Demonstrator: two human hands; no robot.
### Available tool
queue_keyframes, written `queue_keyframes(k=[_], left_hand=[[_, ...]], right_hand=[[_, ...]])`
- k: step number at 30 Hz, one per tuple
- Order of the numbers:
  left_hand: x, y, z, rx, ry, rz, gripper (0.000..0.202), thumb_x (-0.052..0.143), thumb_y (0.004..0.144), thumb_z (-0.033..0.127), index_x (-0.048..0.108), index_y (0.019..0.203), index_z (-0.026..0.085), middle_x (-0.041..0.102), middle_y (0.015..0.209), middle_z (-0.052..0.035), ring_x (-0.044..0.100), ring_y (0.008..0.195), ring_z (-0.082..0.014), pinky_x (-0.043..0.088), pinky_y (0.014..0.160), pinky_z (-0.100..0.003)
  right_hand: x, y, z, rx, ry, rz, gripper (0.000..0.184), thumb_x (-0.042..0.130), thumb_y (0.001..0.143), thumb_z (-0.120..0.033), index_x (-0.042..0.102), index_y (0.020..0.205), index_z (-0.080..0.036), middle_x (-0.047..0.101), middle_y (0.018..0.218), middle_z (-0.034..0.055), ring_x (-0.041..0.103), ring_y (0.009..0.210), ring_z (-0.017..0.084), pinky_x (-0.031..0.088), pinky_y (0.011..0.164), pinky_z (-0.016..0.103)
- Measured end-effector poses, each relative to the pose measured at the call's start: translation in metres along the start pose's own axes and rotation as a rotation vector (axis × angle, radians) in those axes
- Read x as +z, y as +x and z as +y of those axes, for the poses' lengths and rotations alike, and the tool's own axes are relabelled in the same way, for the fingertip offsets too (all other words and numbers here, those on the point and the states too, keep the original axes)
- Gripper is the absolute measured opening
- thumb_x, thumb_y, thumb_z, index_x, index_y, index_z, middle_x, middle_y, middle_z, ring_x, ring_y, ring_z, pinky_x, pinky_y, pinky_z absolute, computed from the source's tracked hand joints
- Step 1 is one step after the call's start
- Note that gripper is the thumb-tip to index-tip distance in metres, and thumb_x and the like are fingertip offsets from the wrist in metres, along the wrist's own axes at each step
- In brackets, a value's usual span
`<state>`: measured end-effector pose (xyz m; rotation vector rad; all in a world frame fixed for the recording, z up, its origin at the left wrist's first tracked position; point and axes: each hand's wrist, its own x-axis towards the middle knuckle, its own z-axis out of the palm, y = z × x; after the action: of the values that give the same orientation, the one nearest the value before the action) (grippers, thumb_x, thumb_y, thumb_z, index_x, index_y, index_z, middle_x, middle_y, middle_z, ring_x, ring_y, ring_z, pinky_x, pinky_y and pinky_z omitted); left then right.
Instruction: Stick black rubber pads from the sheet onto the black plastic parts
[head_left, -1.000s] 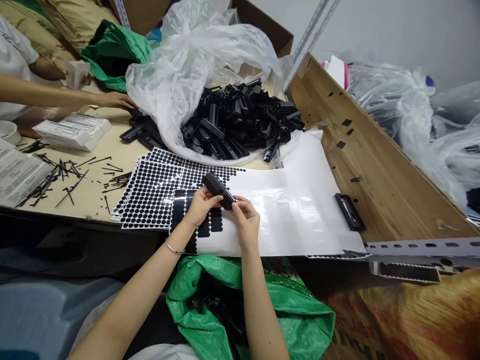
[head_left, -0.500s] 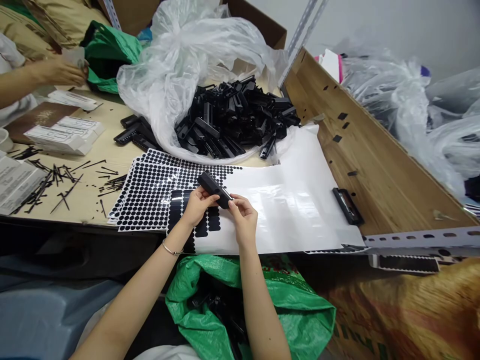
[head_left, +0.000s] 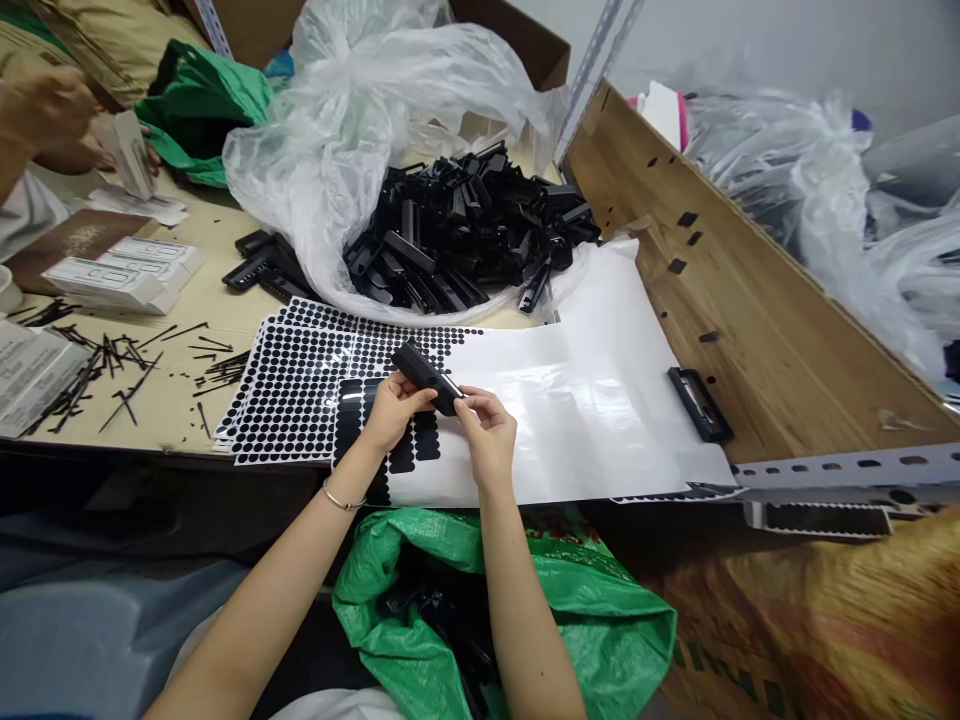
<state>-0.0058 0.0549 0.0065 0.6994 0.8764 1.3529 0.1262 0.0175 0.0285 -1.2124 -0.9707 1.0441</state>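
Observation:
Between my two hands I hold a black oblong plastic part (head_left: 421,372), tilted over the sticker sheets. My left hand (head_left: 390,412) grips its left side with thumb and fingers. My right hand (head_left: 487,428) pinches its lower right end. Beneath lie white sheets of round black stickers (head_left: 292,400), with larger black rectangular stickers (head_left: 403,455) near my left wrist. A white backing sheet (head_left: 540,420) stretches off to the right. Behind my hands, a heap of similar black plastic parts (head_left: 465,230) spills from a clear plastic bag (head_left: 300,150).
Below the table edge an open green sack (head_left: 600,640) holds black parts. A wooden board (head_left: 750,300) walls the right side, with one black part (head_left: 699,404) beside it. Thin black pieces (head_left: 120,360) and white boxes (head_left: 112,280) lie left. A co-worker's hands (head_left: 82,130) hold a box.
My hands and the black plastic part stay almost still. At the far left, the co-worker's hands have shifted, and a white box now shows upright in them. The view has moved slightly.

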Motion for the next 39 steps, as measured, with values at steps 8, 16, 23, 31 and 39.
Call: queue_keyframes(k=[8, 16, 23, 31, 39], left_hand=[[0.001, 0.0, 0.001, 0.005, -0.005, 0.007, 0.045, 0.09, 0.046, 0.029, 0.062, 0.078, 0.015, 0.07, 0.073, -0.0005, 0.067, 0.069, -0.0145, 0.056, 0.06, -0.024], [-0.002, -0.001, 0.0, -0.035, 0.01, -0.094, 0.043, 0.091, 0.047, 0.03, 0.065, 0.078, 0.015, 0.072, 0.073, -0.0013, 0.067, 0.065, -0.0139, 0.056, 0.059, -0.023], [0.0, -0.001, 0.007, -0.101, -0.141, -0.165, 0.064, 0.06, 0.066, 0.076, 0.066, 0.088, 0.016, 0.072, 0.08, -0.0092, 0.07, 0.082, -0.0234, 0.056, 0.068, -0.031], [0.0, 0.006, 0.019, -0.194, -0.5, 0.056, 0.056, 0.022, 0.097, 0.054, 0.062, 0.085, 0.018, 0.068, 0.075, -0.0045, 0.065, 0.07, -0.0148, 0.054, 0.07, -0.031], [0.002, 0.005, 0.016, -0.184, -0.468, 0.007, 0.047, 0.041, 0.091, 0.06, 0.063, 0.085, 0.018, 0.066, 0.076, -0.0036, 0.063, 0.068, -0.0141, 0.054, 0.07, -0.03]], right_hand=[[0.004, -0.001, 0.008, -0.025, -0.002, 0.073, 0.029, 0.074, 0.07, -0.036, 0.051, 0.063, -0.02, 0.065, 0.091, 0.0054, 0.064, 0.094, 0.021, 0.054, 0.08, 0.036], [0.011, 0.003, 0.005, 0.062, 0.061, -0.055, 0.046, 0.08, 0.062, -0.037, 0.059, 0.1, -0.022, 0.068, 0.109, 0.0057, 0.067, 0.087, 0.019, 0.056, 0.083, 0.036], [-0.009, -0.016, -0.013, -0.031, -0.07, -0.112, 0.031, 0.071, 0.076, -0.031, 0.069, 0.106, -0.022, 0.072, 0.111, 0.0058, 0.064, 0.108, 0.024, 0.049, 0.099, 0.04], [-0.091, -0.094, -0.058, 0.178, -0.571, -0.853, 0.035, 0.078, 0.074, -0.029, 0.072, 0.108, -0.029, 0.074, 0.107, 0.0047, 0.067, 0.103, 0.025, 0.051, 0.094, 0.036], [-0.065, -0.038, -0.053, -0.052, -0.621, -0.752, 0.023, 0.068, 0.083, -0.035, 0.071, 0.104, -0.027, 0.071, 0.106, 0.0048, 0.064, 0.102, 0.022, 0.049, 0.095, 0.038]])
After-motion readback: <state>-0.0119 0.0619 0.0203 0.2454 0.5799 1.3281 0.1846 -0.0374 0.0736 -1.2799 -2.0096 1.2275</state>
